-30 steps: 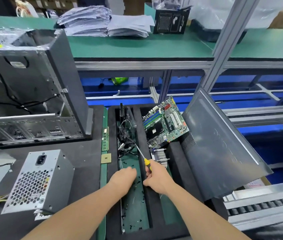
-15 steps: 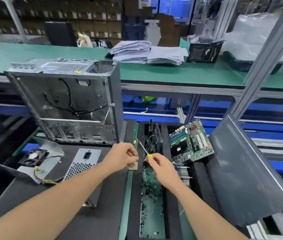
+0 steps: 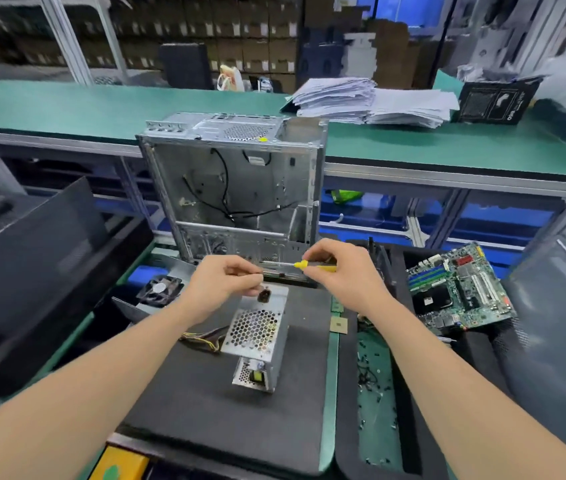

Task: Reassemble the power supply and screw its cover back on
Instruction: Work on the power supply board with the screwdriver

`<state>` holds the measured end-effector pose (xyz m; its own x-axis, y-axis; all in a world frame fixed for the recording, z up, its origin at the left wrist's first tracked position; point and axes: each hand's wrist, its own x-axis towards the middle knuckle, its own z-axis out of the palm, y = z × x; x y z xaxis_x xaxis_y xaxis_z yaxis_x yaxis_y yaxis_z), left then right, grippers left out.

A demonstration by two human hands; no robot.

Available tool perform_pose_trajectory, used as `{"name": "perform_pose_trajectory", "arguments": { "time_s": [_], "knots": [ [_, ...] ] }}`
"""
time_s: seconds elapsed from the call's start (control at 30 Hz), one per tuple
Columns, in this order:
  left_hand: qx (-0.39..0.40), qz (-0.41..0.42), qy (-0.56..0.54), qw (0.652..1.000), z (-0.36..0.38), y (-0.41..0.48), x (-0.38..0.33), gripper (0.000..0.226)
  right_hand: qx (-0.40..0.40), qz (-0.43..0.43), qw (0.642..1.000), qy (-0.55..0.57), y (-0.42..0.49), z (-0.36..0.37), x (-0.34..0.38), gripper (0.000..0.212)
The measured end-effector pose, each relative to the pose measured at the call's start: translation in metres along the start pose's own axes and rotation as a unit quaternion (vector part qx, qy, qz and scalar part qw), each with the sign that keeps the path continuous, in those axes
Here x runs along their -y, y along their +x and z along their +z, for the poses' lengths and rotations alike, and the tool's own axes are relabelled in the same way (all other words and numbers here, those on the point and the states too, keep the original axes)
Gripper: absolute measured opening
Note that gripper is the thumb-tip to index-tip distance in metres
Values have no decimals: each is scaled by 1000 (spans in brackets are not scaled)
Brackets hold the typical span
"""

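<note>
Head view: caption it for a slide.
Right hand holds a screwdriver, left hand pinching its tip, above the power supply.

One view is given, from a wide-angle camera worn on the head, aimed forward and down. The perforated grey metal power supply box (image 3: 257, 329) is seen closely from above, the green-topped bench (image 3: 67, 105) farther back.

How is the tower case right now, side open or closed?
Open: the tower case stands upright with its near side uncovered, bare interior and loose black cables showing.
</note>
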<state>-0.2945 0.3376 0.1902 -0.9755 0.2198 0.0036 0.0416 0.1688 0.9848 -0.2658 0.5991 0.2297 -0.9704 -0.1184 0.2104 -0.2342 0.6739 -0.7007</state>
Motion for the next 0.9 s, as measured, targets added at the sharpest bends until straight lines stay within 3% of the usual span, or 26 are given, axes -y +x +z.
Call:
{"name": "perform_pose_trajectory", "arguments": {
  "time_s": [0.2,0.9],
  "knots": [
    [29,9,16,999,-30,9,13,11,17,-37,995,-88,16,13,20,15],
    [83,47,31,995,-38,33,22,2,27,-29,985,-171,22,16,44,16]
  ]
}}
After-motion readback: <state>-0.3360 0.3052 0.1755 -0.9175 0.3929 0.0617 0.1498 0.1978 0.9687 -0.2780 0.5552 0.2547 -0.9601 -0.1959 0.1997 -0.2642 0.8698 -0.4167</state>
